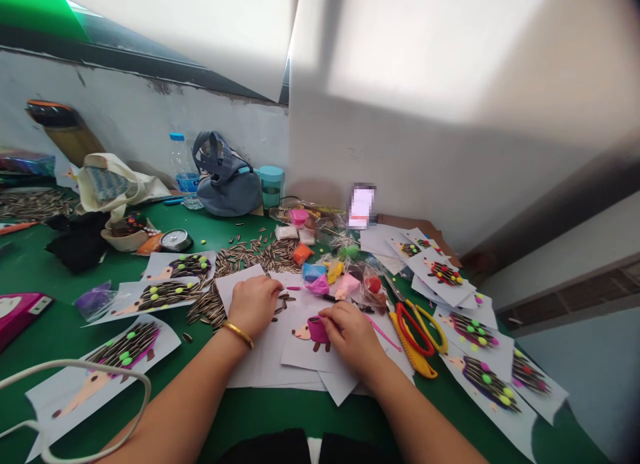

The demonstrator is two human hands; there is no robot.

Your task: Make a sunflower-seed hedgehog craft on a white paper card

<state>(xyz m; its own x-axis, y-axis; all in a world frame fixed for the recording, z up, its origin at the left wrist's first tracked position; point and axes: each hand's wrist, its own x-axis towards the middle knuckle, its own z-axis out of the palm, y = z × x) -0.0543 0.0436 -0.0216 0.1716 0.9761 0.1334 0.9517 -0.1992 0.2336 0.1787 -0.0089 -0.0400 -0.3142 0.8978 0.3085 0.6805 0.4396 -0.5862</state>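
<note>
You face a scuffed white wall (145, 114) beneath a dark window frame (130, 59); light and shadow cross the pale surface (425, 64) above your green tabletop (275, 414).

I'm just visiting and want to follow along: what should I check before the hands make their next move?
1. Right hand touching the pink hedgehog body: ok.
2. Seeds close to the left hand: ok, with a few loose ones by its fingertips.
3. Left fingers gripping a seed: cannot tell, too small to see.
4. Hedgehog card lying apart from other paper: not ok, it overlaps white sheets.
5. Scissors away from both hands: ok.
</note>
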